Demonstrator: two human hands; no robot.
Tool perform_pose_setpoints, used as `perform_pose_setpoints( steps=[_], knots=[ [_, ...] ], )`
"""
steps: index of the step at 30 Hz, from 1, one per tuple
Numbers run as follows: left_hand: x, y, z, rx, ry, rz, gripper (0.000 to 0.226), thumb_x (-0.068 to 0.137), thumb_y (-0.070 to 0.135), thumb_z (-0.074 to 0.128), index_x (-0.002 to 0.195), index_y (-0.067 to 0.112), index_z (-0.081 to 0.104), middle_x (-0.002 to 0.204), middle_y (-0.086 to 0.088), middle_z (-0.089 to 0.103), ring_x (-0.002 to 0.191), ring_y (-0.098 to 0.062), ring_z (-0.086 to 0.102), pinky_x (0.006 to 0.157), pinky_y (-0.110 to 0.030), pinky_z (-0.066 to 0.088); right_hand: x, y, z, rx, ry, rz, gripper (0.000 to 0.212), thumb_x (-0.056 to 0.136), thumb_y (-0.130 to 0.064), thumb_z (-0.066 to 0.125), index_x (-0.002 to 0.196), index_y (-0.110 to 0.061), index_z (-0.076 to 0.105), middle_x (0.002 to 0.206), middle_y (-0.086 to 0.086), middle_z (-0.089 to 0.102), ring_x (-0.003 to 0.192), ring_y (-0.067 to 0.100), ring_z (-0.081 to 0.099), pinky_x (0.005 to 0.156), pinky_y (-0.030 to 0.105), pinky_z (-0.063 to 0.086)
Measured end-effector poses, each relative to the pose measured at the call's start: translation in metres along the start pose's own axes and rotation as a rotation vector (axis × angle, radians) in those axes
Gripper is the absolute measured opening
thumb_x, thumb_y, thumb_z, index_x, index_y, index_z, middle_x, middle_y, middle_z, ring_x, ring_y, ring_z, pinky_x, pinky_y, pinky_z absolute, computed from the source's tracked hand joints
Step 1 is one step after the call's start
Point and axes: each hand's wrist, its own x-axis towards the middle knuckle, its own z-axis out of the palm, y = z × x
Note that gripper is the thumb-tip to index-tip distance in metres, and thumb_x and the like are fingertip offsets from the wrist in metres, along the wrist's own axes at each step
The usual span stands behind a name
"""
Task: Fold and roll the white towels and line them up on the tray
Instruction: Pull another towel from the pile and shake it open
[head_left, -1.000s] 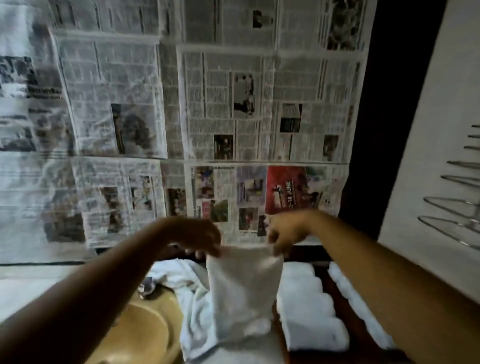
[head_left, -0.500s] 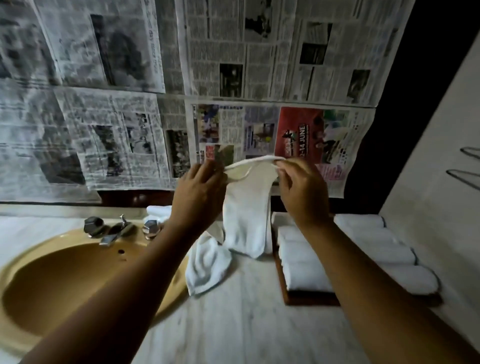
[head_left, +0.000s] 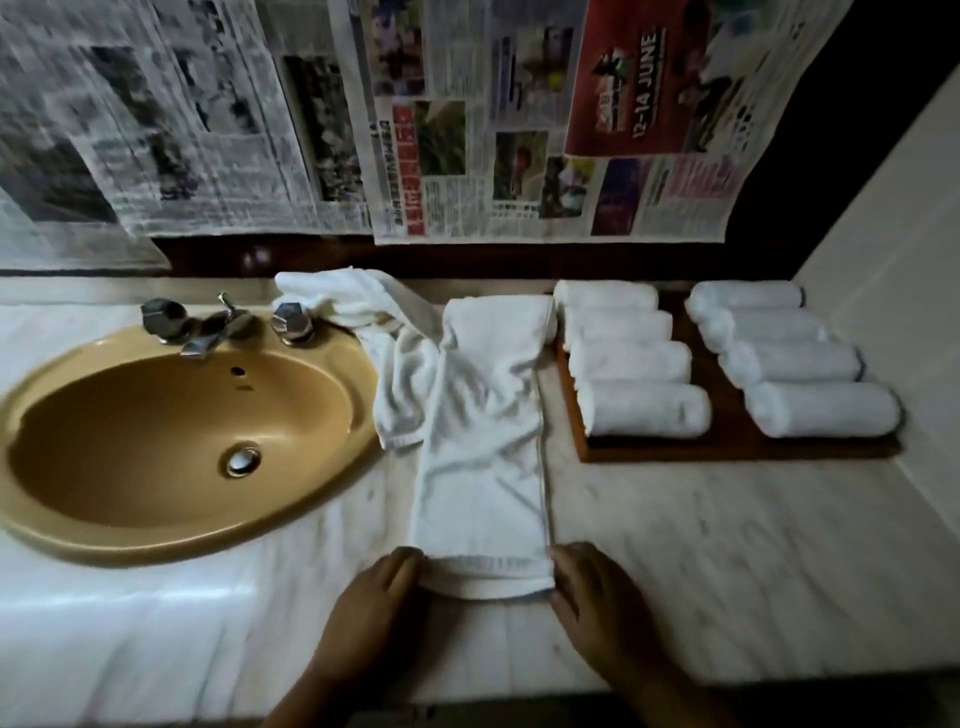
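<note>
A white towel (head_left: 485, 441), folded into a long strip, lies flat on the marble counter and runs away from me. My left hand (head_left: 382, 597) pinches its near left corner and my right hand (head_left: 592, 592) pinches its near right corner. To the right stands a wooden tray (head_left: 727, 441) with several rolled white towels (head_left: 647, 413) in two columns. A loose pile of unfolded white towels (head_left: 363, 306) lies behind the strip, beside the tap.
A tan sink basin (head_left: 171, 441) with a chrome tap (head_left: 208, 327) fills the counter's left side. Newspaper sheets (head_left: 467, 130) cover the wall behind. A pale side wall (head_left: 893, 260) bounds the counter right of the tray.
The towel hung in the air from both hands; now it lies stretched flat on the counter, with both hands drawn back to its near end. My view has tilted down.
</note>
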Motion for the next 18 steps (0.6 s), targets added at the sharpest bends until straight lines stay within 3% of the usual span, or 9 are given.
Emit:
perform_pose_setpoints(
  steps=[2,4,8,10,12,14,15,18],
  knots=[
    [-0.005,0.001,0.002,-0.039,-0.027,0.010,0.041,0.082,0.033,0.046,0.120,0.022,0.055,0.111,0.003,0.067,0.093,-0.007,0.055,0.068,-0.022,0.051,0.001,0.002,0.002,0.012,-0.064,0.004,0.074,0.073,-0.017,0.086,0.138,-0.024,0.052,0.129,0.003,0.057,0.103,0.022,0.063,0.086,0.032,0.056],
    [-0.005,0.001,-0.002,-0.056,-0.001,0.021,0.045,0.088,0.034,0.046,0.129,0.020,0.055,0.117,0.000,0.068,0.104,-0.009,0.054,0.074,-0.027,0.056,0.004,-0.001,0.002,-0.013,-0.085,-0.043,0.074,0.070,-0.011,0.088,0.137,-0.022,0.058,0.133,0.005,0.060,0.102,0.021,0.064,0.084,0.035,0.058],
    [-0.011,-0.007,0.002,-0.065,-0.078,0.025,0.043,0.091,0.039,0.043,0.130,0.022,0.051,0.126,0.001,0.054,0.109,-0.017,0.055,0.085,-0.031,0.054,0.003,-0.001,0.005,-0.002,-0.053,-0.136,0.031,0.082,-0.015,0.076,0.113,-0.017,0.075,0.117,0.001,0.069,0.094,0.020,0.067,0.082,0.036,0.056],
    [-0.013,-0.006,0.007,-0.085,-0.084,0.006,0.044,0.094,0.040,0.040,0.130,0.021,0.056,0.133,-0.003,0.053,0.120,-0.023,0.052,0.099,-0.033,0.045,-0.003,-0.005,0.003,0.028,-0.042,-0.143,0.023,0.091,-0.027,0.065,0.109,-0.017,0.076,0.113,0.000,0.069,0.093,0.020,0.066,0.083,0.034,0.052],
    [-0.017,-0.007,0.015,-0.115,-0.024,0.081,0.031,0.100,0.028,0.048,0.127,0.036,0.059,0.138,-0.004,0.053,0.130,-0.024,0.045,0.109,-0.036,0.036,-0.009,-0.007,0.003,0.033,-0.015,-0.164,0.023,0.093,-0.029,0.064,0.108,-0.015,0.076,0.110,0.002,0.070,0.090,0.021,0.064,0.081,0.034,0.051],
    [-0.018,-0.005,0.015,-0.117,0.017,0.104,0.042,0.100,0.023,0.054,0.117,0.061,0.055,0.134,0.004,0.052,0.127,-0.016,0.044,0.107,-0.032,0.036,-0.015,-0.008,0.004,0.033,0.004,-0.172,0.022,0.093,-0.024,0.066,0.108,-0.013,0.076,0.109,0.003,0.070,0.089,0.022,0.065,0.079,0.035,0.052],
    [-0.019,-0.005,0.011,-0.161,0.022,0.072,0.040,0.098,0.026,0.055,0.119,0.060,0.055,0.130,0.005,0.053,0.122,-0.014,0.046,0.103,-0.029,0.038,-0.017,-0.008,0.003,0.032,0.007,-0.164,0.021,0.092,-0.022,0.068,0.109,-0.012,0.076,0.108,0.003,0.070,0.089,0.022,0.065,0.079,0.035,0.053],
    [-0.023,-0.009,0.008,-0.111,-0.054,0.144,0.044,0.090,0.034,0.051,0.133,0.024,0.057,0.125,-0.001,0.057,0.110,-0.016,0.051,0.092,-0.031,0.048,-0.019,-0.009,0.002,0.012,0.009,-0.153,0.019,0.092,-0.019,0.067,0.107,-0.011,0.076,0.105,0.003,0.070,0.087,0.023,0.066,0.077,0.036,0.054]
  ],
)
